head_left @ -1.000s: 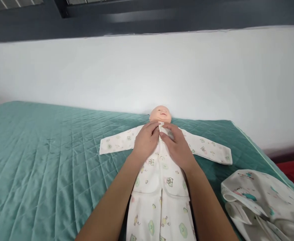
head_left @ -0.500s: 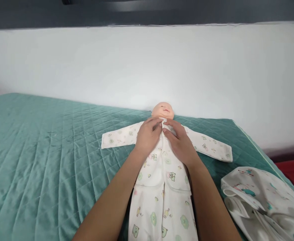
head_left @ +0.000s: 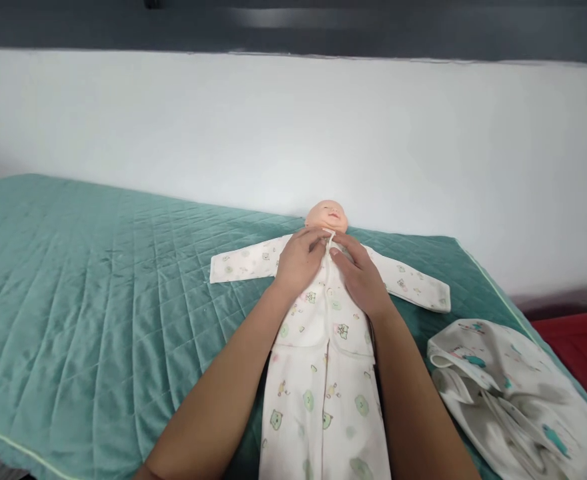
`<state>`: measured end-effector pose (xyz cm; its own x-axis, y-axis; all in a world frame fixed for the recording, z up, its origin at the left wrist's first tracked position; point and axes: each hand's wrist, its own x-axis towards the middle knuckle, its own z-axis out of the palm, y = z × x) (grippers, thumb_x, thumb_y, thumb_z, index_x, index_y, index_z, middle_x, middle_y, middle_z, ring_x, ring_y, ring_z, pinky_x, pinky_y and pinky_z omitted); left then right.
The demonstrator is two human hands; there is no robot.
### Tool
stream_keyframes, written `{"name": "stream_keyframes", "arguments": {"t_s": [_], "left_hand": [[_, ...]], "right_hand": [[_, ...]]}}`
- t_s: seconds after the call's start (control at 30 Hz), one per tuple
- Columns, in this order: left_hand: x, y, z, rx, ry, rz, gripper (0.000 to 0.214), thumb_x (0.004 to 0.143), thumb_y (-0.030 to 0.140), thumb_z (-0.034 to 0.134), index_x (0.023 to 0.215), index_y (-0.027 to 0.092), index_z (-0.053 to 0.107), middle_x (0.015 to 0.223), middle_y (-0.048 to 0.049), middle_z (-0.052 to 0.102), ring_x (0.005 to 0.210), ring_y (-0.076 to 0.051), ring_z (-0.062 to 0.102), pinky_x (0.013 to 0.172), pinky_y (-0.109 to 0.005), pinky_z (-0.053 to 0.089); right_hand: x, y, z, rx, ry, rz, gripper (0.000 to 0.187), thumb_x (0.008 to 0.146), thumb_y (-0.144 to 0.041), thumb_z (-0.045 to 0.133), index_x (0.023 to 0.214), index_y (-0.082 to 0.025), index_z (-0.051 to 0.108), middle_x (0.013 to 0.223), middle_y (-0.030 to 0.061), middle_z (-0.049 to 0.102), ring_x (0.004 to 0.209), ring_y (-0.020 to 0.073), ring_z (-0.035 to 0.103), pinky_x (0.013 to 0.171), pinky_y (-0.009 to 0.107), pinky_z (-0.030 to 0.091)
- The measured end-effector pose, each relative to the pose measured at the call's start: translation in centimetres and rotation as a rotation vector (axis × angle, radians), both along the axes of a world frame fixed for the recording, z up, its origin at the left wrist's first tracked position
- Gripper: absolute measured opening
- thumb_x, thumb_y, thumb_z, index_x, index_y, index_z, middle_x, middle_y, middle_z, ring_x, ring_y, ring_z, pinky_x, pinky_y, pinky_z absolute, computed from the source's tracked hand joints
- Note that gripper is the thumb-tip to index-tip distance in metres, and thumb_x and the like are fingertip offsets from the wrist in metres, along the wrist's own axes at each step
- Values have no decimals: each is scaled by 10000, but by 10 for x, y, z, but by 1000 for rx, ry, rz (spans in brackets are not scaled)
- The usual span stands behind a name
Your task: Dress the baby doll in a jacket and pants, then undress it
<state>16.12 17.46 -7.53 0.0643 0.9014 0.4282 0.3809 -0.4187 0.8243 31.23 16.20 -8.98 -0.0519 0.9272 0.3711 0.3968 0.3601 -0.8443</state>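
A baby doll lies on its back, dressed in a white printed baby jacket with the sleeves spread out to both sides. White printed pants cover its legs. At the jacket's neckline, my left hand pinches the left front edge near the collar. My right hand grips the opposite edge, fingertips close to those of the left. The two front edges meet between my fingers. Whatever fastener may sit under the fingertips is hidden.
Green quilted bedding spreads under the doll. A crumpled white printed cloth lies at the right edge. Beyond it stands a red chair. A white wall rises right behind the doll's head.
The camera view has shifted slightly. Both hands stay at the neckline, with the fingers moved a little at the collar edges. The doll and clothes lie as before.
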Motion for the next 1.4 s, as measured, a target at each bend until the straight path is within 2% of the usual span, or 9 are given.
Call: {"name": "stream_keyframes", "arguments": {"t_s": [0.1,0.2,0.4,0.53,0.77,0.93,1.07,1.2,1.4], "left_hand": [[-2,-5,-1,-37,24,-1,225,942,189,533,988,229,749,1350,-41,666,1309,-222,572,1172,-404,406],[-9,-14,-2,-32,22,-75,201,951,214,540,971,226,740,1423,-42,619,1366,-214,527,1207,-399,359],[-22,-26,-9,-14,-18,-171,195,965,258,552,1035,227,731,1472,-50,580,1409,-187,483,1232,-383,323],[-21,-24,-10,-33,-58,-176,166,946,266,594,1043,225,722,1476,-60,573,1418,-192,473,1224,-378,333],[-23,-16,-1,-72,-49,-246,96,911,292,650,959,242,716,1477,-43,567,1413,-216,481,1205,-387,348],[-23,-16,-1,-34,-31,-225,74,884,271,665,940,237,701,1462,-42,576,1404,-220,488,1203,-391,347],[-15,-17,-2,69,84,-126,83,861,200,649,922,238,690,1416,-44,611,1355,-223,528,1177,-389,379],[-6,-22,0,192,234,-60,151,857,143,606,932,237,698,1355,-38,652,1285,-222,569,1113,-377,429],[-5,-35,2,245,352,-68,179,931,218,575,998,251,737,1356,-39,653,1283,-235,555,1112,-402,425]], "right_hand": [[3,-8,-6,9,80,-2,329,922,-446,578,1192,-275,656,1468,47,573,1390,239,485,1217,479,315],[6,-23,-10,27,98,-4,331,917,-431,595,1201,-269,642,1512,60,533,1426,232,450,1228,472,295],[6,-44,-14,108,7,18,309,934,-412,596,1219,-298,627,1547,47,491,1454,230,416,1237,481,275],[4,-44,-11,140,-30,9,276,946,-390,583,1205,-306,631,1519,42,514,1442,230,429,1232,486,293],[-1,-48,-5,130,-81,-32,259,956,-374,573,1199,-332,651,1485,18,547,1423,240,445,1218,516,323],[-2,-49,-3,123,-83,-46,255,954,-377,575,1184,-335,679,1478,11,554,1425,241,445,1219,515,326],[-4,-49,-3,110,-68,-54,239,949,-356,567,1156,-319,681,1478,24,552,1425,241,446,1218,505,326],[-7,-48,-6,93,72,-96,196,917,-321,604,1108,-277,616,1441,49,581,1376,232,500,1177,481,374],[-6,-45,-8,21,252,-93,135,897,-349,638,968,-254,573,1412,50,600,1304,231,562,1123,448,435]]}}
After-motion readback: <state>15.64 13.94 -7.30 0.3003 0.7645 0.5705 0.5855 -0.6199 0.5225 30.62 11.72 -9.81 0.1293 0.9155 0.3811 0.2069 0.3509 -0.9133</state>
